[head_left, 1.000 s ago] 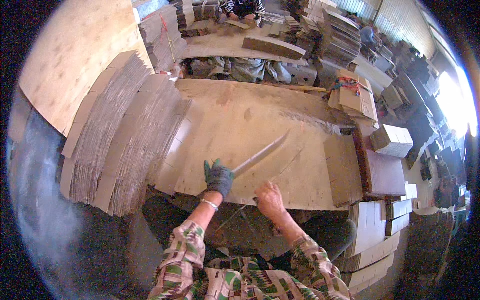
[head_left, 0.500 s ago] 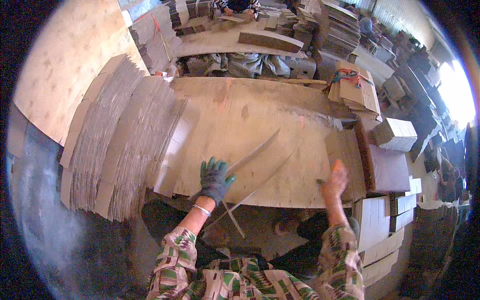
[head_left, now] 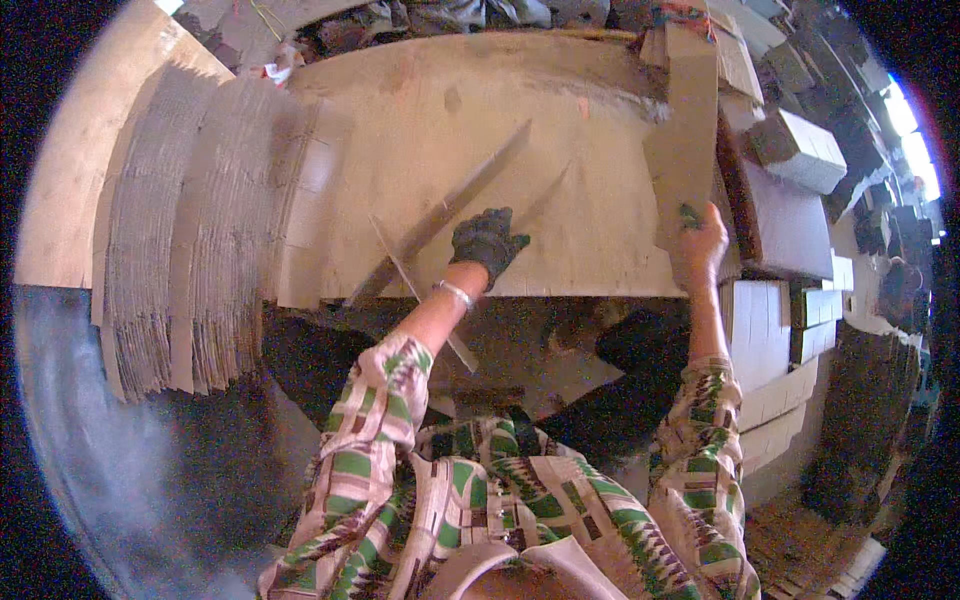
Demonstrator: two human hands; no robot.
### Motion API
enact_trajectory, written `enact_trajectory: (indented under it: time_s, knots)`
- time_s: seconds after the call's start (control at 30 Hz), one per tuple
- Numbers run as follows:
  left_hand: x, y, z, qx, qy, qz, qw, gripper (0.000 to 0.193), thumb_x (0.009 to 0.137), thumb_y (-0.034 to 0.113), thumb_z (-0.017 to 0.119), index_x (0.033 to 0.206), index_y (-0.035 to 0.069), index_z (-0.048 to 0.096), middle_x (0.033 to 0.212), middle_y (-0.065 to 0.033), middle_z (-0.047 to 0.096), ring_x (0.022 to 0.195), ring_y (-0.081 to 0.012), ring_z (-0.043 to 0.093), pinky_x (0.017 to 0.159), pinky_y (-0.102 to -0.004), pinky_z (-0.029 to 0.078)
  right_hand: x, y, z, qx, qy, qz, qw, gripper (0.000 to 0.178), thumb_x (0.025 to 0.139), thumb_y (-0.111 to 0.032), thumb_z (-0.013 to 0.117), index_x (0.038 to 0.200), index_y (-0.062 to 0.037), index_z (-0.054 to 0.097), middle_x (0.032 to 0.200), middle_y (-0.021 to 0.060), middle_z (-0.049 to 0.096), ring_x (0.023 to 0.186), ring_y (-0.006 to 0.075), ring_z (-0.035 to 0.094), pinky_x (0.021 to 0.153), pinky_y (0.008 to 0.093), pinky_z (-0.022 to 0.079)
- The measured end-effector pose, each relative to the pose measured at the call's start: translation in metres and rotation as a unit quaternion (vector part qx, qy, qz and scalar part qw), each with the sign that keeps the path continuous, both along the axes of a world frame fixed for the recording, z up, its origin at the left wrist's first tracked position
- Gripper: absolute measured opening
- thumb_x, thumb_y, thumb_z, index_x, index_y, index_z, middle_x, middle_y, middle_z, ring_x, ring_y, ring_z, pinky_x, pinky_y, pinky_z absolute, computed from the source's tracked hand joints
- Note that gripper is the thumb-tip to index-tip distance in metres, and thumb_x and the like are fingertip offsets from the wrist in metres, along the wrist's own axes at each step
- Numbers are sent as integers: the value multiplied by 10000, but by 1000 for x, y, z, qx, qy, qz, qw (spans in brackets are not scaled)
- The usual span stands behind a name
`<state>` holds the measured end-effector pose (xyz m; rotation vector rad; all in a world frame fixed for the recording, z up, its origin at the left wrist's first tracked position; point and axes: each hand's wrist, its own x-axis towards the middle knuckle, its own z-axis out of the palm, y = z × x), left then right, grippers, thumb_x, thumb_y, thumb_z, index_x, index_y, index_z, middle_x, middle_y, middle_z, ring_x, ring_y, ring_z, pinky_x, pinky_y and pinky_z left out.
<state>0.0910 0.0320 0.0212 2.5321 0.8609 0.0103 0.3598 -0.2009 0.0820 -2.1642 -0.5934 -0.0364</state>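
Observation:
My left hand (head_left: 487,243), in a dark glove with green fingertips, hovers over the wooden tabletop (head_left: 420,110) near its front edge. Its fingers are apart and hold nothing. Beside it lies a long narrow cardboard strip (head_left: 462,193), slanting across the board. A thinner strip (head_left: 395,246) crosses that one and sticks out past the near edge, partly behind my left wrist. At the right side, my right hand (head_left: 706,245) is closed on the near end of a long cardboard piece (head_left: 690,125), which covers part of the stack there. Some green shows at its thumb.
Tall stacks of cardboard sheets (head_left: 225,220) stand on the left. A tied cardboard bundle (head_left: 738,62) sits at the back right, with a brown box (head_left: 785,220) and a pale block of card (head_left: 798,150) nearby. More cardboard pieces (head_left: 760,335) are piled lower right.
My view has tipped downward. The left hand has moved right, away from the stacks. My right hand has closed on a cardboard piece at the right, whose far end is now raised.

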Motion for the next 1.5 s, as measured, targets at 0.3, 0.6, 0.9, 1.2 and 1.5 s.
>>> enact_trajectory:
  time_s: [0.3,0.6,0.9,1.2,1.5]
  knots:
    - [4,5,-25,83,-1,-24,996,314,960,304,479,983,124,735,1018,-157,722,945,-353,695,815,-481,548,-131,92,3,-149,-10,235,960,992,747,32,625,1585,-271,190,925,251,699,867,445,672,731,504,527]
    - [9,6,-1,-38,11,-3,999,318,970,323,509,1028,106,734,1051,-194,712,965,-385,690,853,-472,549,-127,101,-53,-167,-61,297,938,993,784,5,628,1591,-307,139,855,230,702,764,459,671,636,542,515]
    - [11,66,15,87,-15,171,981,353,905,344,604,1132,86,682,1104,-187,701,1013,-377,678,870,-486,534,-126,93,-50,-138,-74,311,937,996,776,7,634,1585,-323,156,853,225,701,761,446,676,622,537,519]
    - [11,75,-13,39,37,179,982,234,910,211,531,986,155,745,992,-162,723,911,-372,714,761,-483,575,-137,96,-46,-156,-23,303,940,1045,710,51,650,1579,-333,216,858,253,685,788,461,659,680,518,518]
    - [9,84,-22,19,10,198,980,297,920,339,496,1003,176,729,1022,-155,713,942,-402,683,778,-507,545,-134,123,-40,-288,-66,345,891,803,910,-120,588,1577,-278,169,767,213,690,686,427,672,581,545,510]
